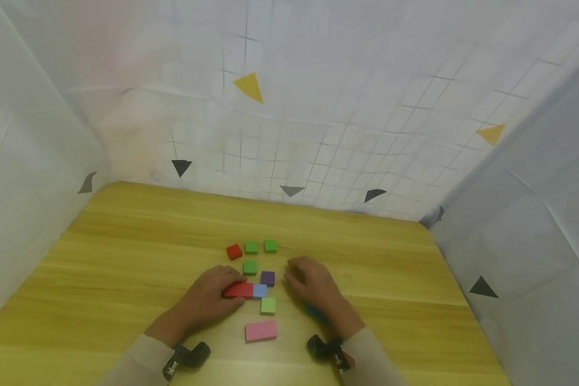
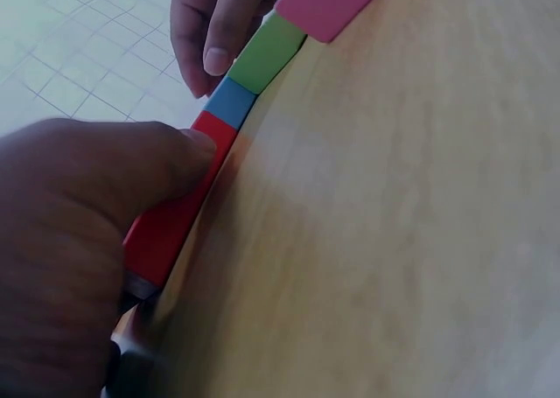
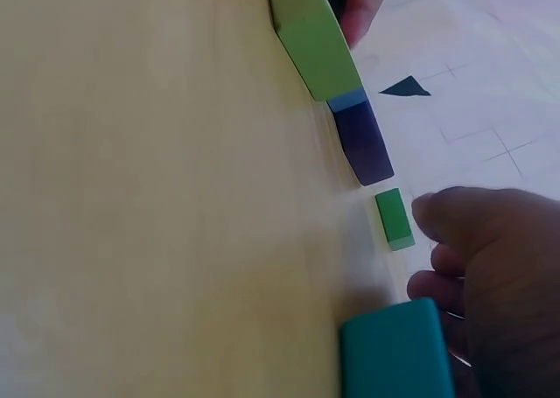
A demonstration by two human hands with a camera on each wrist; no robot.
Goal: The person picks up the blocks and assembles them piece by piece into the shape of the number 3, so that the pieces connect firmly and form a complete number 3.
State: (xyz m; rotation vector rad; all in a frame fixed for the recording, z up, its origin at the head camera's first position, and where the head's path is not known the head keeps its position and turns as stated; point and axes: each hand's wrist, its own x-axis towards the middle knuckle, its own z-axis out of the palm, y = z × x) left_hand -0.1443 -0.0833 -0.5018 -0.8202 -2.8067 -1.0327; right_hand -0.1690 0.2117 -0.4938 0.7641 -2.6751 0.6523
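My left hand (image 1: 206, 296) pinches a long red block (image 1: 239, 290) between thumb and fingers on the wooden table; the thumb lies along its side in the left wrist view. A light blue block (image 1: 259, 290) adjoins its right end. A purple block (image 1: 267, 278) stands just behind the blue one, and a light green block (image 1: 267, 306) just in front. To the right, my right hand (image 1: 314, 285) hovers low with loosely bent fingers and nothing visible between them. Partly hidden under the right wrist lies a teal block (image 3: 398, 350).
A pink block (image 1: 261, 331) lies nearest me. Green blocks (image 1: 250, 268) and a small red block (image 1: 234, 252) sit behind the row. White patterned sheets (image 1: 289, 134) rise at the back and both sides of the table (image 1: 391, 252).
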